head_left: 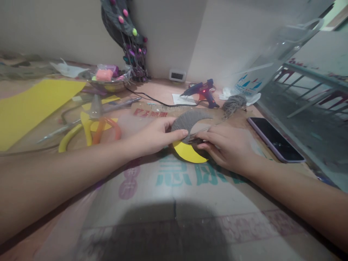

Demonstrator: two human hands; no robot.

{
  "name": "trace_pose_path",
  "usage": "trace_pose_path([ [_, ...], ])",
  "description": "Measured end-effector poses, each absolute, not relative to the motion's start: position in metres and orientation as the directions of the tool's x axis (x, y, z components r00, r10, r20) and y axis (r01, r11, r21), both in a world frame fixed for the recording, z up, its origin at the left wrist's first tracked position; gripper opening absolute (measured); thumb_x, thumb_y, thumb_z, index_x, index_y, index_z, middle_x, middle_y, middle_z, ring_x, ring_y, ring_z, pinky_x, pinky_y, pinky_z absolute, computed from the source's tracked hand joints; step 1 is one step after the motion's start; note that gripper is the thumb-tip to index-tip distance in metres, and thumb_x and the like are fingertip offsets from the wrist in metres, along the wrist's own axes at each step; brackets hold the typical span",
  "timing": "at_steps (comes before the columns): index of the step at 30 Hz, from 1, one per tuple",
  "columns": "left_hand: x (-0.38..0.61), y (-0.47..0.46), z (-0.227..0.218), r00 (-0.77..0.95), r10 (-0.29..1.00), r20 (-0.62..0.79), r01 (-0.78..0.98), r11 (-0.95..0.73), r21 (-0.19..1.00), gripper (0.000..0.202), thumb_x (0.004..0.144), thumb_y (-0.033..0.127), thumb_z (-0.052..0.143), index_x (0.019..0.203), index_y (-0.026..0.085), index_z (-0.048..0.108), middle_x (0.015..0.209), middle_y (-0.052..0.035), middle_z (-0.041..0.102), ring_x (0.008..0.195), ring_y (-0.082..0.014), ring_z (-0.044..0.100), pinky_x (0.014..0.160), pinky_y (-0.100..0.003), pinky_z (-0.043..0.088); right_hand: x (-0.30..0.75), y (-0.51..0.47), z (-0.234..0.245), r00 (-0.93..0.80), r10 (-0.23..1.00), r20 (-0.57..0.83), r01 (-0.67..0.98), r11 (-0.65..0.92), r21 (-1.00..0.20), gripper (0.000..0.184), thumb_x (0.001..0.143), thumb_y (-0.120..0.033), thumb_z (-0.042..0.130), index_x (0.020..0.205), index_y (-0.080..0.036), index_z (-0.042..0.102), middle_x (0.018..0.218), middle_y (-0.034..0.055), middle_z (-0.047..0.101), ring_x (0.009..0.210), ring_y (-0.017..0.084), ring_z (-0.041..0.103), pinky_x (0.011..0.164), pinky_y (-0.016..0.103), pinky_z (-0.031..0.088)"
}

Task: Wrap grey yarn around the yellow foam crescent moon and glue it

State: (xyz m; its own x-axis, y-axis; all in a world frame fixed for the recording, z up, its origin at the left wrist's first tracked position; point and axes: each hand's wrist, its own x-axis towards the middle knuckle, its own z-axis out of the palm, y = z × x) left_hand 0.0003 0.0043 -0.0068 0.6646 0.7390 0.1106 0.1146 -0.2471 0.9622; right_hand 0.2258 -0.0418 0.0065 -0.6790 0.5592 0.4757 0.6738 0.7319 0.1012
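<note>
Over the middle of the cardboard sheet (108, 221), between both hands, sat the crescent (182, 125): upper part wrapped in gray yarn, lower tip bare yellow, hollow side toward the right hand (227, 143). Left hand (157, 136) had it by the outer curve, thumb on top at the wrap's end, the other fingers mostly hidden; my read is that the thumb pinned the last turns so they couldn't slip. Right hand's fingertips were bent in at the inner edge, by a small dark bit I couldn't make out. Couldn't tell what that hand had in its pinch; yarn seems likely. Gray yarn bundle (235, 103) lay just beyond the right hand, presumably so line could feed without crossing the left arm. Glue gun (203, 92) sat behind, red light lit, nozzle over a white paper (178, 99), probably to catch drips. Its black cord (153, 98) ran left, clear of the hands. Phone (277, 139) lay at the right, near the table edge, outside the work spot. Orange and yellow handles (87, 132) were left, behind the forearm. Cardboard probably served as table protection.
</note>
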Motion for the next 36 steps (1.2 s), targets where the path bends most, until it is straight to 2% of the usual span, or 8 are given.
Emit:
trace_pose_path([
  [5, 0.0004, 0.0037, -0.0067, 0.662, 0.744, 0.095, 0.108, -0.219, 0.97, 0.026, 0.086, 0.038, 0.057, 0.099, 0.016, 0.066, 0.103, -0.004, 0.071, 0.09, -0.0177, 0.064, 0.078, -0.029, 0.051, 0.2257, -0.0419, 0.0075, -0.685, 0.567, 0.458, 0.669, 0.739, 0.086, 0.025, 0.095, -0.03, 0.05, 0.099, -0.014, 0.068, 0.077, 0.0067, 0.067, 0.07, 0.018, 0.059, 0.062, 0.03, 0.04],
  [13, -0.0001, 0.0061, -0.0102, 0.671, 0.739, 0.065, 0.057, -0.139, 0.989, 0.026, 0.085, 0.038, 0.059, 0.096, 0.016, 0.064, 0.097, -0.0049, 0.071, 0.087, -0.0169, 0.064, 0.078, -0.029, 0.05, 0.2262, -0.041, 0.0069, -0.675, 0.615, 0.407, 0.672, 0.741, -0.005, 0.026, 0.096, -0.03, 0.047, 0.1, -0.014, 0.067, 0.081, 0.0077, 0.068, 0.072, 0.018, 0.058, 0.064, 0.03, 0.04],
  [31, 0.0002, 0.004, -0.0059, 0.67, 0.741, 0.045, 0.079, -0.132, 0.988, 0.027, 0.085, 0.037, 0.06, 0.1, 0.016, 0.066, 0.1, -0.0047, 0.071, 0.086, -0.0159, 0.064, 0.074, -0.027, 0.05, 0.2239, -0.0406, 0.0096, -0.673, 0.629, 0.39, 0.694, 0.719, 0.036, 0.027, 0.097, -0.03, 0.046, 0.095, -0.016, 0.069, 0.078, 0.0065, 0.068, 0.071, 0.018, 0.06, 0.063, 0.029, 0.04],
  [36, 0.0007, 0.0034, -0.0059, 0.672, 0.74, 0.042, 0.06, -0.11, 0.992, 0.027, 0.085, 0.037, 0.06, 0.101, 0.016, 0.065, 0.098, -0.0043, 0.071, 0.087, -0.0161, 0.064, 0.077, -0.028, 0.05, 0.2255, -0.0414, 0.0074, -0.607, 0.653, 0.453, 0.697, 0.711, -0.092, 0.025, 0.096, -0.029, 0.046, 0.097, -0.014, 0.066, 0.082, 0.0078, 0.07, 0.072, 0.018, 0.062, 0.064, 0.029, 0.043],
])
